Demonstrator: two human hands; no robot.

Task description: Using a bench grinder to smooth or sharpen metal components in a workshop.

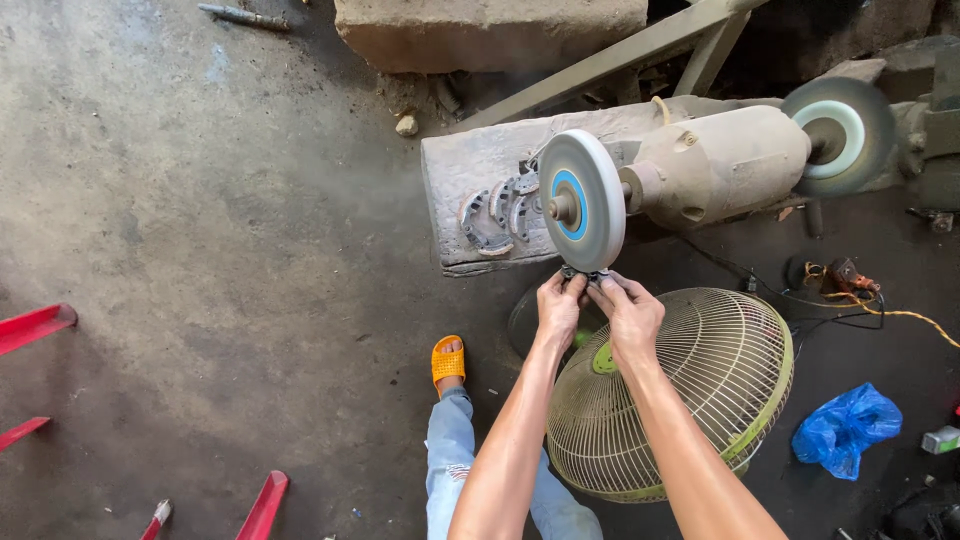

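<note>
A bench grinder [720, 165] sits on a grey block [470, 170], with a grey grinding wheel [585, 200] with a blue ring facing me. Both my hands press a small dark metal piece [584, 273] against the wheel's lower edge. My left hand [560, 308] pinches it from the left and my right hand [628, 315] from the right. Several curved metal pieces [495, 215] lie on the block to the left of the wheel. A second wheel [838, 135] sits at the grinder's far end.
A round fan [690, 400] with a wire cage and green rim lies under my arms. My foot in an orange sandal [448, 362] rests on the concrete floor. A blue plastic bag [845, 428] and cables [860, 300] lie at right. Red metal bars [35, 325] are at left.
</note>
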